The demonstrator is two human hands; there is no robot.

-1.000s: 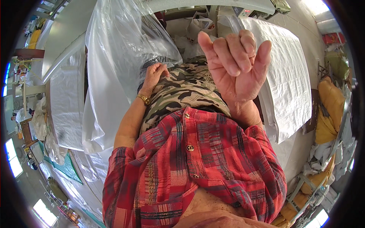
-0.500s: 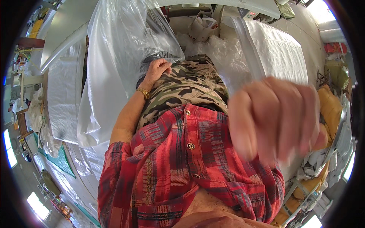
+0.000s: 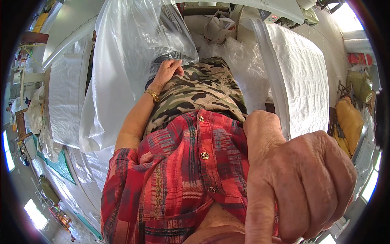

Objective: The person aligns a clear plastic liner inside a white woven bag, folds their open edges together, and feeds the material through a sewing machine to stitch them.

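Observation:
My left hand (image 3: 166, 74), with a gold wristwatch (image 3: 153, 96) on its wrist, rests on my lap over the camouflage trousers (image 3: 203, 83). Its fingers are loosely bent, and no thing shows in them. A large sheet of clear plastic film (image 3: 126, 61) hangs beside this hand, its edge reaching the thigh just beyond the fingers. Big and close at the lower right is my right hand (image 3: 300, 183), raised in front of the red plaid shirt (image 3: 178, 171). Its index finger stretches down toward the lower edge while the other fingers are curled in; I see nothing held.
To the right, a stack of white woven sheets (image 3: 300, 73) lies on a surface. Crumpled clear plastic (image 3: 239, 61) and a white bag (image 3: 219, 28) sit ahead of my knees. A small control box (image 3: 269, 16) is at the far right. More white sheeting (image 3: 67, 97) lies left.
My right hand has come closer and lower, and its index finger now stretches toward the lower edge. My left hand stays on the lap.

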